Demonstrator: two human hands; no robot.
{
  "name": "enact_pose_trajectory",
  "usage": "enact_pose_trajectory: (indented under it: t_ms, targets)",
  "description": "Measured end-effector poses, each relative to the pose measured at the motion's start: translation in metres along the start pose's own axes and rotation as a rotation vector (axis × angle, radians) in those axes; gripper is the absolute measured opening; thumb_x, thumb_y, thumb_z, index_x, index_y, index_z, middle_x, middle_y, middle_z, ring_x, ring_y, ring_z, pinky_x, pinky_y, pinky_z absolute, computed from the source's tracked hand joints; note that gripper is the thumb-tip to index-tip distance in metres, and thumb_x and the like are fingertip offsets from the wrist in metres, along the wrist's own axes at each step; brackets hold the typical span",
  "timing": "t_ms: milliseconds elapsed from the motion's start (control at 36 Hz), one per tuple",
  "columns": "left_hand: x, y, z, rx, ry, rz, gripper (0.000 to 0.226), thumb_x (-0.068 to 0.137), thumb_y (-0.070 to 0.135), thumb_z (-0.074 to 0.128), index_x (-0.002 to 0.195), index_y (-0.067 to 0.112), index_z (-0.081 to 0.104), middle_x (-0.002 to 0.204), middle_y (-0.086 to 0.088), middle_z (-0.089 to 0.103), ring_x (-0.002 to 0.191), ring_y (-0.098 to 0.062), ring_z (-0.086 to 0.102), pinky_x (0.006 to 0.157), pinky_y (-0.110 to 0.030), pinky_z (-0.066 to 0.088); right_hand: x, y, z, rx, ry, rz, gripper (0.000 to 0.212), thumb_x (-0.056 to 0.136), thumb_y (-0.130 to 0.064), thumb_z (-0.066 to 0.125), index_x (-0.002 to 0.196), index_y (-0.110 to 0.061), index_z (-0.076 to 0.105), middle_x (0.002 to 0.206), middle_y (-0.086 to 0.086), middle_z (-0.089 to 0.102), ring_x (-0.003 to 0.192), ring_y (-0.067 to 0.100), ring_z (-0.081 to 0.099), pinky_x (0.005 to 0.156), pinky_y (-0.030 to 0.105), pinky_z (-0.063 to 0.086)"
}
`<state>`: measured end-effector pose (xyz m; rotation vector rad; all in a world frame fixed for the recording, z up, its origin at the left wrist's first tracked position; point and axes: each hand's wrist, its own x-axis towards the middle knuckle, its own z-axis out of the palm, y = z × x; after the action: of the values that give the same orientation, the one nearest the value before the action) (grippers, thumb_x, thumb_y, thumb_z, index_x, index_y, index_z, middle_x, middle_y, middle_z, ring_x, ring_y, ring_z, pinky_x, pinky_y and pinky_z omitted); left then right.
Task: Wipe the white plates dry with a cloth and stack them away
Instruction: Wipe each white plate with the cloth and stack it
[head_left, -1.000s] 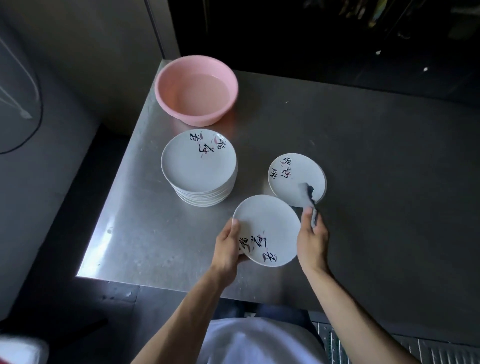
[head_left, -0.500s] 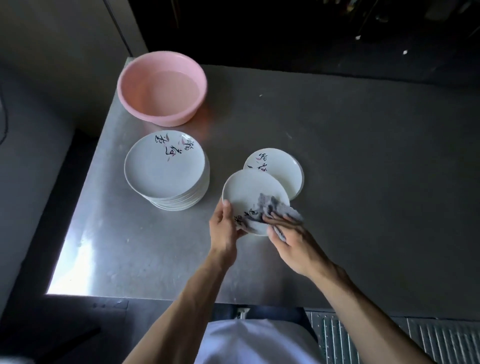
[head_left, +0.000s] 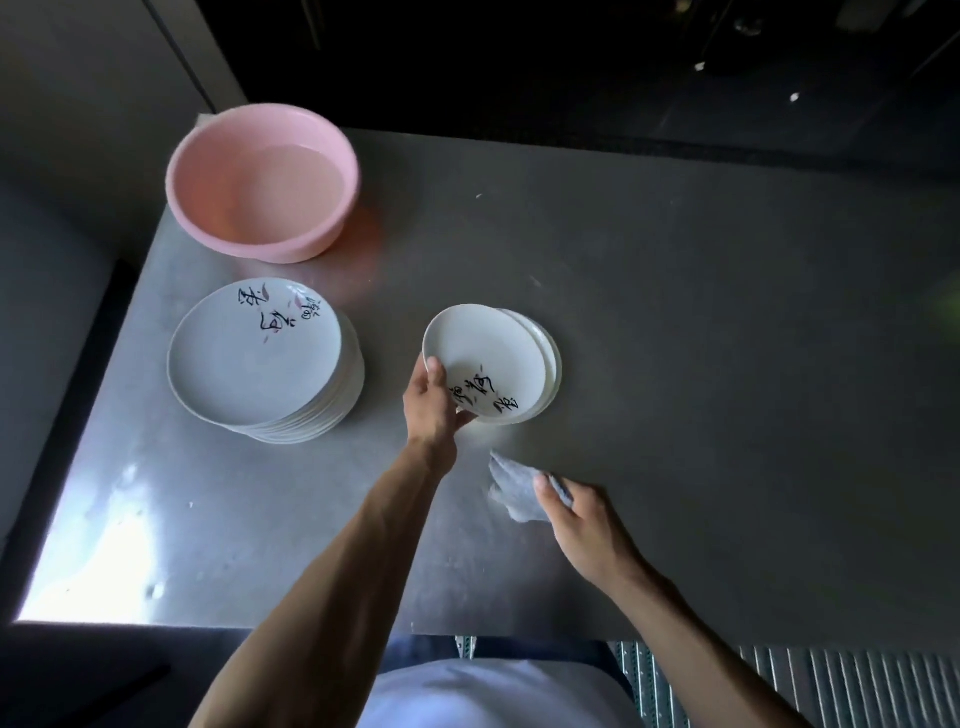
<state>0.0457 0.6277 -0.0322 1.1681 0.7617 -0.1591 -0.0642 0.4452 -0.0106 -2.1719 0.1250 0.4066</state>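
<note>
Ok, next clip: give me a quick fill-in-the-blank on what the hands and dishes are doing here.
The right hand holds a grey ___.
The left hand grips a white ___ at the short stack.
The basin beyond the tall plate stack is ___.
Missing: cloth, plate, pink.

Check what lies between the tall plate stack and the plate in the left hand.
Nothing but bare steel tabletop separates the tall stack from the plate, which the left hand grips at its near rim, as the head view shows.
</note>
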Motion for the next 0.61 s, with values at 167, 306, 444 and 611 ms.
enact_pose_trajectory:
  t_ms: [167, 306, 444, 611]
  targets:
    - [0.011, -0.002, 0.010, 0.057, 0.039, -0.013, 0.030, 0.112, 0.039, 0.041, 0.133, 0.040, 0.061, 0.136, -0.009, 0.065, 0.124, -0.035, 0.063, 0.068, -0.037, 0.063, 0.009, 0.006, -0.004, 0.062, 0.014, 0.045, 0.053, 0.098, -0.052, 0.041, 0.081, -0.003, 0.050, 0.074, 0.012, 0.057, 0.073, 0.024, 0.056, 0.077, 0.039, 0.050]
    - [0.021, -0.010, 0.008, 0.219, 0.160, 0.075, 0.030, 0.106, 0.035, 0.044, 0.117, 0.038, 0.071, 0.109, 0.001, 0.072, 0.110, -0.029, 0.067, 0.077, -0.049, 0.066, 0.019, 0.003, -0.006, 0.086, 0.041, -0.003, 0.039, 0.100, -0.044, 0.045, 0.086, -0.010, 0.058, 0.092, -0.003, 0.068, 0.092, 0.006, 0.062, 0.085, 0.003, 0.038]
    - [0.028, -0.015, -0.001, 0.522, 0.205, 0.187, 0.046, 0.099, 0.049, 0.037, 0.125, 0.032, 0.071, 0.113, -0.014, 0.069, 0.114, -0.038, 0.065, 0.093, -0.057, 0.058, 0.023, 0.000, -0.004, 0.106, 0.032, -0.008, 0.048, 0.099, -0.048, 0.044, 0.081, -0.005, 0.051, 0.083, 0.012, 0.062, 0.081, 0.021, 0.059, 0.076, 0.015, 0.044]
    - [0.032, -0.024, -0.011, 0.642, 0.177, 0.136, 0.049, 0.106, 0.044, 0.033, 0.123, 0.013, 0.067, 0.115, -0.024, 0.069, 0.108, -0.044, 0.066, 0.089, -0.056, 0.060, 0.023, -0.011, 0.004, 0.085, 0.030, -0.033, 0.049, 0.096, -0.056, 0.043, 0.073, -0.013, 0.039, 0.067, 0.005, 0.043, 0.067, 0.007, 0.041, 0.065, 0.029, 0.041]
